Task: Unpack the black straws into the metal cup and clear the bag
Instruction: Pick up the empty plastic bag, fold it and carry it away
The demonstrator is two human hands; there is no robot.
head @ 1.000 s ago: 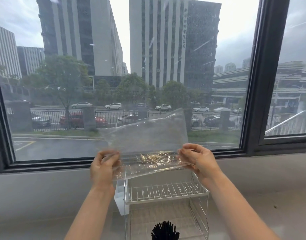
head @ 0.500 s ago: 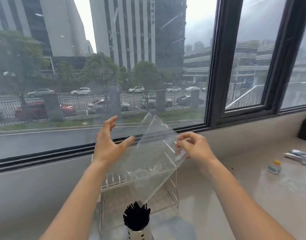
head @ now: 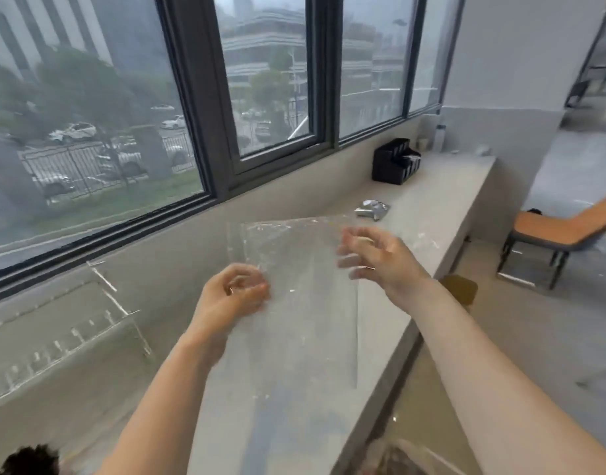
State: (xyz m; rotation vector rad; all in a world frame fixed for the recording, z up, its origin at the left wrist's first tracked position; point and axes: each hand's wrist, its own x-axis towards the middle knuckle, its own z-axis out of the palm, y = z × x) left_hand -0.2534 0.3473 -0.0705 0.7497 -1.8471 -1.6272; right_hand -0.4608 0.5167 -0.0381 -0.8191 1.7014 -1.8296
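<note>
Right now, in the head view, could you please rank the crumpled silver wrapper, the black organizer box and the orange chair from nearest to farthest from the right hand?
From the right hand:
1. Silver wrapper, on the counter just beyond the hand.
2. Black organizer box, farther along the counter, by the window.
3. Orange chair, on the floor off to the right.

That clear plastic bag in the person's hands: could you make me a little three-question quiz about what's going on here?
1. True or false: the clear bag lies flat on the counter.
2. Which hands grip the bag? A) left only B) right only C) both
3. Fill in: the black straws show at the bottom ____ corner of the view.

Key: 1. False, it is held up in the air. 2. C, the left hand and the right hand each pinch a side. 3. left.
</note>
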